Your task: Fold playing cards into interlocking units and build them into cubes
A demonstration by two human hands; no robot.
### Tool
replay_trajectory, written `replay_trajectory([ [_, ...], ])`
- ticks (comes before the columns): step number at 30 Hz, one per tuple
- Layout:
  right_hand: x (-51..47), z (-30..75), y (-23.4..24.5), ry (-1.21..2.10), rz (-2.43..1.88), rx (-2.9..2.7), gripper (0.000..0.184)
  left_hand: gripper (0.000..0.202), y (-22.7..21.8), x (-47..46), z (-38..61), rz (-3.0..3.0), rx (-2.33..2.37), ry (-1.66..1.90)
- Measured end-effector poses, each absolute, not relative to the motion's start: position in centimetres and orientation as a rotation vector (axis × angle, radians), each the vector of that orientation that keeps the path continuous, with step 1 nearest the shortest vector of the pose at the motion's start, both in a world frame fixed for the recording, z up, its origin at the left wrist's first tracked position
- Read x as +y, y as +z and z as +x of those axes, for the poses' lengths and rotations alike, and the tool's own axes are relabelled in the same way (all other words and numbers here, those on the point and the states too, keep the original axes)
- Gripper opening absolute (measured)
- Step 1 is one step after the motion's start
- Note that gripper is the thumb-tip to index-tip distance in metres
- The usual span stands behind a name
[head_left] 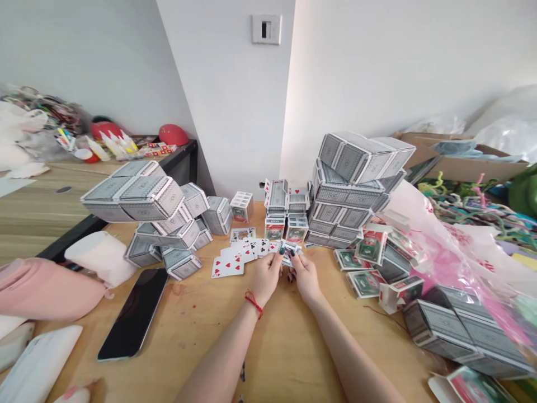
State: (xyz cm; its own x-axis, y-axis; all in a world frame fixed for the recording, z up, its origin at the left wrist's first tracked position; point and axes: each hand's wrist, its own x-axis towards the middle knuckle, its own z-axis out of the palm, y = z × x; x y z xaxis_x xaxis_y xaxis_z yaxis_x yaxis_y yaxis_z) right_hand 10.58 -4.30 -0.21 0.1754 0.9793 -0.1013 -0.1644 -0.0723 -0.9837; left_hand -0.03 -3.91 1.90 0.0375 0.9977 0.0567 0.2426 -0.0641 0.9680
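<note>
My left hand [267,275], with a red string at the wrist, and my right hand [306,274] meet above the wooden table. Both are closed, thumbs on top, pinching a playing card piece [287,259] between them; whether it is one card or several I cannot tell. Just left of my left hand, loose face-up cards lie overlapping, with a five of hearts [227,265] nearest me. Behind my hands stand two card boxes [274,228] with grey-backed card blocks [277,196] on top.
Tall stacks of grey card blocks rise at the left [138,196] and right [342,198]. A black phone [134,316] lies left of my arm. Opened card boxes [364,282] and pink plastic wrap [444,274] spread across the right. A wall [235,112] bounds the back.
</note>
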Motion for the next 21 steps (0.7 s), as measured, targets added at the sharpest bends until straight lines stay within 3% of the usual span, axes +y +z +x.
replay_trajectory([
  [6, -4.3, 10.6, -0.1, 1.246, -1.174, -0.934, 0.046, 0.024, 1.7, -3.9, 0.2, 1.382, 1.159, 1.108],
  [15, -4.3, 11.1, -0.4, 1.251, -1.201, -0.861, 0.040, 0.020, 1.8, -3.7, -0.7, 1.321, 1.040, 1.008],
  [21, -4.6, 11.1, 0.1, 1.312, -1.152, -0.995, 0.044, 0.029, 1.9, -3.2, -0.8, 1.288, 1.195, 1.132],
])
